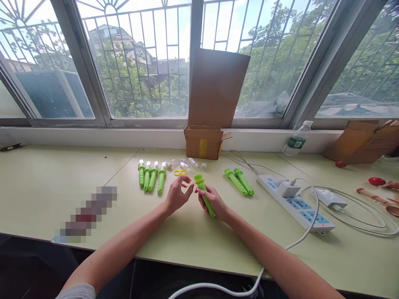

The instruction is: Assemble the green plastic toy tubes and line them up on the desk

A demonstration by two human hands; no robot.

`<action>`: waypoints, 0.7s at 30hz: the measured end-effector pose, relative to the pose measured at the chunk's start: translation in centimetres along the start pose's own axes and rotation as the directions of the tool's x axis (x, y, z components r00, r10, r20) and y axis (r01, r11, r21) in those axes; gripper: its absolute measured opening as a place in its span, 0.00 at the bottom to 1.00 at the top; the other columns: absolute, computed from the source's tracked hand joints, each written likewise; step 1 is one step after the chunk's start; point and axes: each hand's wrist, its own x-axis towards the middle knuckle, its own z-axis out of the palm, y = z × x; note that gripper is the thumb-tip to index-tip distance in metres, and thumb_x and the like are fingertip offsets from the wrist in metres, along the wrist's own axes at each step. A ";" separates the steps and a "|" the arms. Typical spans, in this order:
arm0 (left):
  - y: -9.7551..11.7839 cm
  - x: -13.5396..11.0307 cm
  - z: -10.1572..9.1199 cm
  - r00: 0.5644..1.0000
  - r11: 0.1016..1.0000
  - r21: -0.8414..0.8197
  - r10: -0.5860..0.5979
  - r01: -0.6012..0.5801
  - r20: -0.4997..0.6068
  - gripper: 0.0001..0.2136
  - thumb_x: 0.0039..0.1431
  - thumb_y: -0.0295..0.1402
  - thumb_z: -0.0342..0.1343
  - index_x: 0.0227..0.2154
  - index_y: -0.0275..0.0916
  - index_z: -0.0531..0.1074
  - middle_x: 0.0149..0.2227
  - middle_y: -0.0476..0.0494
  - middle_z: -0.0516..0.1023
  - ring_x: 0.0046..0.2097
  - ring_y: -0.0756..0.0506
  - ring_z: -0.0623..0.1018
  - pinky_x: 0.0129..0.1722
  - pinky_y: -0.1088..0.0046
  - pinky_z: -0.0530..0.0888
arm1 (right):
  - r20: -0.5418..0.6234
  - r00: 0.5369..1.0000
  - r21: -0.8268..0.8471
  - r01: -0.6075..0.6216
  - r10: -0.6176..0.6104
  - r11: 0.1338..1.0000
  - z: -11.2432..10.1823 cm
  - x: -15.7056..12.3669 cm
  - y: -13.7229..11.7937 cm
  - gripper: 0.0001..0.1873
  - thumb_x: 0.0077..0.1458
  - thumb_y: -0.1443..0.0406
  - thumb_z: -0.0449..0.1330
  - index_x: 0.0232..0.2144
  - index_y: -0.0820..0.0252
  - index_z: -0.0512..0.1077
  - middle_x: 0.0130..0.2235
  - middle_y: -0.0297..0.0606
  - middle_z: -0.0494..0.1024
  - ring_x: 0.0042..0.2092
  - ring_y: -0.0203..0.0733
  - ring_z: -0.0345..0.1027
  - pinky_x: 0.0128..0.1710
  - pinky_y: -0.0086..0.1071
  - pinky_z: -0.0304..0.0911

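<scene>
My right hand (215,202) is wrapped round a green plastic tube (204,193) with a yellow-green cap end pointing up and away. Just left of that end, my left hand (178,194) hovers with fingers spread and curled, holding nothing I can see. Behind the left hand lie several finished green tubes with white tips (151,176) in a row, yellow rings (180,172) and small clear parts (184,163). Two plain green tubes (239,181) lie to the right of my hands.
A small open cardboard box (203,142) stands at the back against the window sill. A white power strip (296,203) with cables lies at the right, a water bottle (297,139) behind it. Wooden and red pieces (378,189) sit at the far right.
</scene>
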 end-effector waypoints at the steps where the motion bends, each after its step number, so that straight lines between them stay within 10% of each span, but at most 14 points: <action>1: 0.0 0.1 0.0 1.000 1.000 -0.025 -0.017 0.017 -0.005 0.08 0.57 0.36 0.53 0.37 0.39 0.64 0.36 0.45 0.72 0.36 0.50 0.75 0.32 0.71 0.78 | -0.003 1.000 0.000 0.001 -0.001 1.000 0.0 0.0 0.0 0.15 0.49 0.54 0.57 0.32 0.59 0.63 0.17 0.25 0.63 0.13 0.29 0.53 0.10 0.23 0.49; 12: -0.9 0.8 -0.3 0.864 0.737 -0.483 -0.494 0.473 0.093 0.11 0.54 0.39 0.54 0.33 0.35 0.68 0.28 0.44 0.73 0.31 0.48 0.77 0.27 0.70 0.79 | -0.046 0.999 -0.040 -0.013 0.011 0.999 -0.2 0.2 0.2 0.15 0.49 0.55 0.57 0.33 0.59 0.63 0.18 0.25 0.64 0.14 0.30 0.54 0.11 0.24 0.50; 21: -2.1 0.5 0.0 0.938 0.921 -0.183 -0.328 0.345 0.114 0.12 0.53 0.41 0.55 0.29 0.36 0.70 0.27 0.46 0.74 0.29 0.50 0.75 0.25 0.74 0.76 | -0.060 0.998 -0.056 0.002 -0.005 0.998 -0.2 0.3 0.2 0.15 0.49 0.54 0.57 0.33 0.59 0.63 0.18 0.25 0.64 0.14 0.30 0.54 0.11 0.25 0.51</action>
